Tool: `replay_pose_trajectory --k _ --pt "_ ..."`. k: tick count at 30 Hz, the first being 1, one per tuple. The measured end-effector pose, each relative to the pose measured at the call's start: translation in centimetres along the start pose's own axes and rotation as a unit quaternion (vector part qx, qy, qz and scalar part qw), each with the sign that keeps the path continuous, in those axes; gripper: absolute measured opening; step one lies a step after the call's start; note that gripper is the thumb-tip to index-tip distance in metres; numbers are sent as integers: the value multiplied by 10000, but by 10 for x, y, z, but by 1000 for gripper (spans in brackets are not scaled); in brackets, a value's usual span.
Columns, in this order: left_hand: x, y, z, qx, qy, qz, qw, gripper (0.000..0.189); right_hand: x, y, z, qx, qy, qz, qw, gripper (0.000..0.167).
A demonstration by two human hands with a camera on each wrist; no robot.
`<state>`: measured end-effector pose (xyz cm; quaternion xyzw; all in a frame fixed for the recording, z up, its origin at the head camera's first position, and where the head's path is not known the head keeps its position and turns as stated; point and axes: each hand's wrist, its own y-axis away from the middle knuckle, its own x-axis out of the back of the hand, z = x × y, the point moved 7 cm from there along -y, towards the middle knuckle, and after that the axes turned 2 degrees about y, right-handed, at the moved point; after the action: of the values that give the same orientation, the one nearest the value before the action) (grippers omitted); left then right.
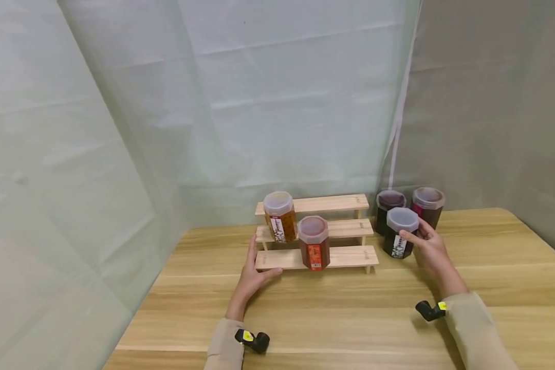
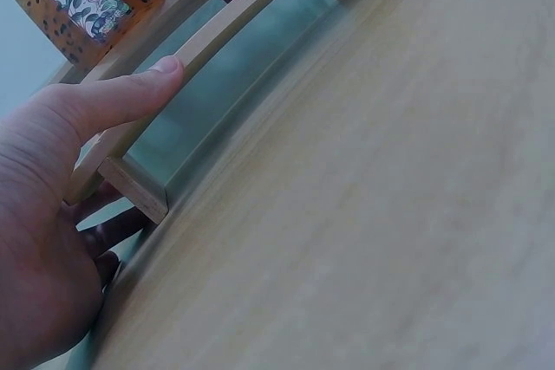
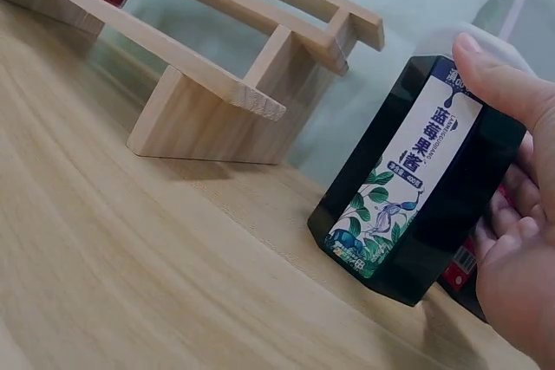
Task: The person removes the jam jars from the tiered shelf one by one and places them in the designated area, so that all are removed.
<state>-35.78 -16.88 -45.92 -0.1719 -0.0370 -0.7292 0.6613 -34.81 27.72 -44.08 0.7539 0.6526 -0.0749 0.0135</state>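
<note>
I reach forward with both forearms over the wood-grain table point(image 1: 328, 324), the left slanting up and to the right, the right slanting up and to the left. My left hand point(image 1: 250, 280) grips the left end of the three-tier wooden rack point(image 1: 350, 228), its thumb angled away from the fingers. My right hand point(image 1: 432, 253) pinches a dark octagonal blueberry jam jar point(image 1: 399, 239) near its lid, thumb at the front and fingers behind — just right of the rack, though I cannot tell whether its base touches the table. From my head I see an amber jar point(image 1: 281, 221) on the middle tier, a red-labelled jar point(image 1: 313, 249) on the lowest, and two dark jars point(image 1: 427, 203) beyond my right hand. Only the left wrist view shows my fingertips below the bottom plank, beside its leg, with my thumb on the front edge. Only the right wrist view makes the blueberry label readable — Chinese characters above painted leaves and berries.
</note>
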Motion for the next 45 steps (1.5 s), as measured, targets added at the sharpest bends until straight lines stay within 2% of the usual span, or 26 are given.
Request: replay_pose_trajectory --k 2,9,12,18,25,29,33,37,40,45 --pt "0 0 0 -21 -5 4 10000 119 0 0 -1 13 -88 -11 10000 80" --pt "-1 0 1 -52 -14 -5 10000 119 0 3 -9 44 410 -29 9991 78" --pt "0 0 1 -45 -1 -15 10000 119 -1 4 -12 110 391 -72 9991 74" --pt "0 0 2 -4 24 -36 10000 119 -4 5 -28 639 175 -216 9976 73" --pt "0 0 3 -5 14 -8 10000 119 5 11 -54 595 1043 205 9926 70" --pt "0 -1 1 31 -45 14 10000 119 2 15 -69 676 925 174 9933 71" --pt "2 -3 -1 52 -8 48 10000 119 -14 18 -88 882 964 -60 9914 71" --pt "4 -6 1 29 62 74 9999 118 -44 19 -104 1138 1102 -456 9863 70" --pt "4 -5 2 20 93 71 9999 118 -69 20 -105 1054 1158 -731 9850 69" --pt "1 -2 2 9 118 -49 9999 119 -109 23 -93 747 1396 -1097 9813 68"
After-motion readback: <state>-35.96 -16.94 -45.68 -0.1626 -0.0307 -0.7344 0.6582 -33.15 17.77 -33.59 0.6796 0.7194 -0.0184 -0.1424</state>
